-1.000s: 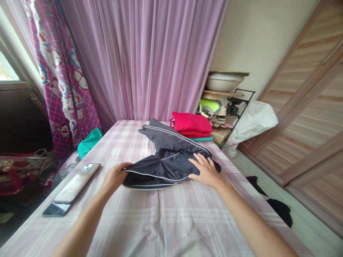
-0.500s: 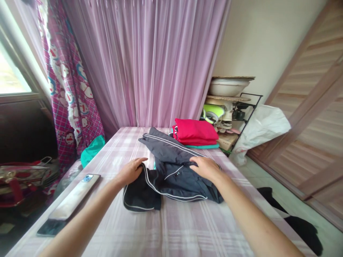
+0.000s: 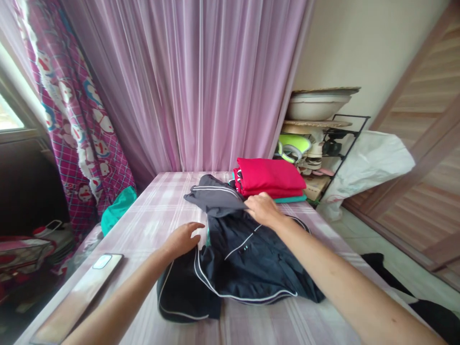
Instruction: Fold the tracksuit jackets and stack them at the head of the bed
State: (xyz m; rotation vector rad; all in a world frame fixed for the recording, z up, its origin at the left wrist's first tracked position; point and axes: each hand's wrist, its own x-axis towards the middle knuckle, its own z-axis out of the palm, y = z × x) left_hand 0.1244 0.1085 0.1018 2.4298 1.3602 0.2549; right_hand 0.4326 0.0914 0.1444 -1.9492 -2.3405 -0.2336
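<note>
A dark navy jacket with white piping (image 3: 244, 258) lies on the plaid-covered table (image 3: 161, 211), now partly folded. The right hand (image 3: 262, 209) has moved up, fingers pinching its grey sleeve; the left hand (image 3: 183, 238) rests loosely spread at the jacket's left edge.

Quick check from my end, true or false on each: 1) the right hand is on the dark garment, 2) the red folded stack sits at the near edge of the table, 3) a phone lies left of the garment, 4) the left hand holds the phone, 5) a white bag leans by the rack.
1) True: the right hand grips the dark garment at its far fold.
2) False: the red stack is at the far end of the table.
3) True: the phone lies left of the garment.
4) False: the left hand rests at the garment's left edge, apart from the phone.
5) True: the white bag leans beside the rack.
</note>
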